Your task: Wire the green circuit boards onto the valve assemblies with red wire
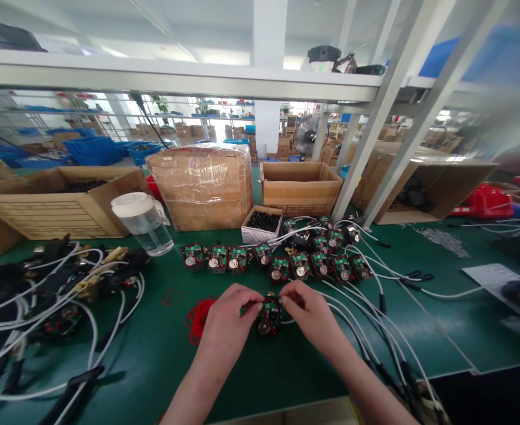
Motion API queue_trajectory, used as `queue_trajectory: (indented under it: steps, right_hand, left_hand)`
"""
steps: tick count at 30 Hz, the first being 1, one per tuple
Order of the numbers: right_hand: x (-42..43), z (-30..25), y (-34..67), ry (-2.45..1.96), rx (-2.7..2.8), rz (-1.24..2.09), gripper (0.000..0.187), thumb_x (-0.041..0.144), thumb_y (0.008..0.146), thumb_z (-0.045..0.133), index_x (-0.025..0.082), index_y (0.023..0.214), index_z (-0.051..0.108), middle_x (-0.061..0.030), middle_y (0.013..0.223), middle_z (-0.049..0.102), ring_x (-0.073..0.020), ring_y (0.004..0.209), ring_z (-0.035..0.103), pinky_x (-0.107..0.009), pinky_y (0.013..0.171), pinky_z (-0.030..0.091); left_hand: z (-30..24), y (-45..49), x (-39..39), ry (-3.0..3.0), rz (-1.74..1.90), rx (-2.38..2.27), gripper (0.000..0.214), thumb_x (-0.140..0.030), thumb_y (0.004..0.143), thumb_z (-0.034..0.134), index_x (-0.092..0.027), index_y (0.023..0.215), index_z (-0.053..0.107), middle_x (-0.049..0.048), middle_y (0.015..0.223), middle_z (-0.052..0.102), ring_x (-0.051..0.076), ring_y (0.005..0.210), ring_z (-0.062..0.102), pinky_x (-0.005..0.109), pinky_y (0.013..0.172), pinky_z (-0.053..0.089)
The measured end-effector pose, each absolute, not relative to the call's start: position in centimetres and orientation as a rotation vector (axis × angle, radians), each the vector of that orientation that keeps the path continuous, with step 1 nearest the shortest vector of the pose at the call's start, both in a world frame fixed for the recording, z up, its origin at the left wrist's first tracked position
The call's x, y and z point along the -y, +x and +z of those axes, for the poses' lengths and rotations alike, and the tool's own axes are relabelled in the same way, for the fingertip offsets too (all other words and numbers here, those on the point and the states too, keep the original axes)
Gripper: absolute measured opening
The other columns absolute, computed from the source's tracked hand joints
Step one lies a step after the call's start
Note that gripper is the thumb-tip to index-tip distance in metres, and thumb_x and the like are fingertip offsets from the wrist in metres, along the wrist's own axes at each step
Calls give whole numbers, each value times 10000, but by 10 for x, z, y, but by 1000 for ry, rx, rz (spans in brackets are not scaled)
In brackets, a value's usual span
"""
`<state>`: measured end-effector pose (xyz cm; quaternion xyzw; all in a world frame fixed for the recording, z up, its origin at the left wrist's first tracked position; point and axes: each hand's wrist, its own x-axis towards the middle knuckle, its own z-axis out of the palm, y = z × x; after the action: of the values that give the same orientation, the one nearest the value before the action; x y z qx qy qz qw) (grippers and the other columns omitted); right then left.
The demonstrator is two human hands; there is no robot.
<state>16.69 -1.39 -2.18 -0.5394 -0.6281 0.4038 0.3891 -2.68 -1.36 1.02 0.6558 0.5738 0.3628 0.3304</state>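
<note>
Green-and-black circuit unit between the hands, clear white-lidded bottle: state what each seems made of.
Circuit unit: body dark and dull, likely plastic; round silvery disc, its shine suggests metal.
Bottle: see-through and glossy, so clear plastic or glass; opaque white lid, probably plastic.

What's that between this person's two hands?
The head view shows a small unit with a green circuit board between the left hand and the right hand.

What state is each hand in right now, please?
Left hand: curled in at the upper-left edge of the circuit-board unit; whether pinched shut cannot be told.
Right hand: curled in at its upper-right edge; whether pinched shut cannot be told.
</note>
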Motion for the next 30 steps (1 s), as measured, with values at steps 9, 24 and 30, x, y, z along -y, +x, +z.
queue_trajectory:
  steps: [9, 24, 30]
  right_hand:
    - [13, -23, 165, -1348, 1610, 1046, 114, 298, 896, 562, 204, 896, 628, -5, 814, 626, -167, 726, 561, -274, 655, 432]
    - [50, -46, 195, -1476, 1561, 1014, 152, 328, 925, 541, 210, 942, 635, -8, 824, 635, -189, 774, 595, -298, 709, 450]
    - [65, -48, 198, -1491, 1646, 951, 125, 279, 935, 518, 214, 936, 625, -9, 835, 629, -184, 756, 579, -296, 698, 444]
  left_hand:
    - [9, -28, 17, 1688, 971, -1493, 98, -208, 771, 683, -266, 774, 761, 19, 889, 685, 215, 832, 641, 307, 788, 470]
    - [-20, -18, 98, 1595, 999, -1527, 130, -295, 840, 632, -262, 760, 729, 26, 880, 690, 215, 838, 657, 315, 785, 529]
    - [-56, -50, 98, 1763, 798, -1629, 278, -350, 931, 510, -282, 1064, 745, 36, 1061, 724, 212, 974, 707, 352, 901, 578]
